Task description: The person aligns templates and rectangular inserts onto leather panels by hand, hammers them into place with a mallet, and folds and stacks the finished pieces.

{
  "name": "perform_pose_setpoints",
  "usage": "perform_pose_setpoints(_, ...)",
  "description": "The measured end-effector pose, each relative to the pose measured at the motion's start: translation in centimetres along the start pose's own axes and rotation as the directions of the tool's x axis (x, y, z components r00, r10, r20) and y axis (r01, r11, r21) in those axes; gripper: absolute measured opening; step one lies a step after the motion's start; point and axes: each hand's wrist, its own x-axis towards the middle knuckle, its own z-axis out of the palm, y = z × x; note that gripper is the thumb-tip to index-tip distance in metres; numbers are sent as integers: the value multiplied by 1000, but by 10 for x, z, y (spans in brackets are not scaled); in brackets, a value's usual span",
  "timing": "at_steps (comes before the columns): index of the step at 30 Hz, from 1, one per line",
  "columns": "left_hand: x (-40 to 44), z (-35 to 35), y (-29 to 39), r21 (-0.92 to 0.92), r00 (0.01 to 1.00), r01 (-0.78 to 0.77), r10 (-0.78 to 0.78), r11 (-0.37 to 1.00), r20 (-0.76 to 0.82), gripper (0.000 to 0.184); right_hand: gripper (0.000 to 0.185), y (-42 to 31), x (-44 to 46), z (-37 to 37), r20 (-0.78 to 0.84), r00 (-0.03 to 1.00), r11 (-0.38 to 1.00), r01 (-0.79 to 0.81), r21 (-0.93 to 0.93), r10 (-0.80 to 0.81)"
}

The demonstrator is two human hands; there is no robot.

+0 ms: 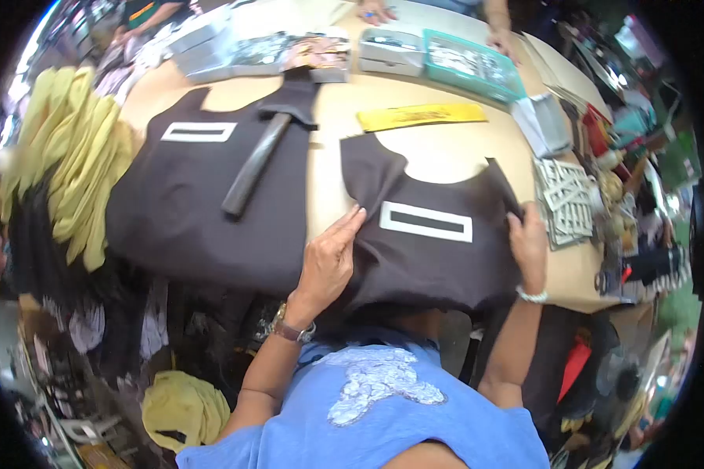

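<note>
Two bare hands out in front, set apart

From here I see both forearms (262,375) reaching forward from the body. The left hand (328,262) angles inward, back up, its long fingers (352,219) nearly straight and close together. The right hand (530,246) stands more upright above its wrist (532,293), fingertips slightly blurred. Whether either grips is hard to tell.

Evenly bright centre, strong fisheye bending, black corners, slightly soft edges.
</note>
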Motion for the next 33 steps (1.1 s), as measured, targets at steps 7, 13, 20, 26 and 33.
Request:
perform_pose_setpoints(7,-41,-138,62,-182,839,168,-237,969,-489,37,37,-120,-6,-70,112,924,591,138,794,-366)
perform_pose_setpoints(13,-120,-266,100,299,448,120,218,947,-867,38,55,-235,-45,-77,140,552,237,108,965,-822)
perform_pose_setpoints(20,-62,-435,120,926,745,202,564,319,-357,36,38,-324,-32,-82,53,549,151,135,979,-834)
perform_pose_setpoints(26,79,-442,-2,867,902,333,141,372,-407,39,44,-354,32,16,-30,686,194,247,949,-727)
perform_pose_setpoints(33,112,-354,-159,851,941,26,275,524,-198,42,57,-314,60,126,-30,822,469,354,809,-569)
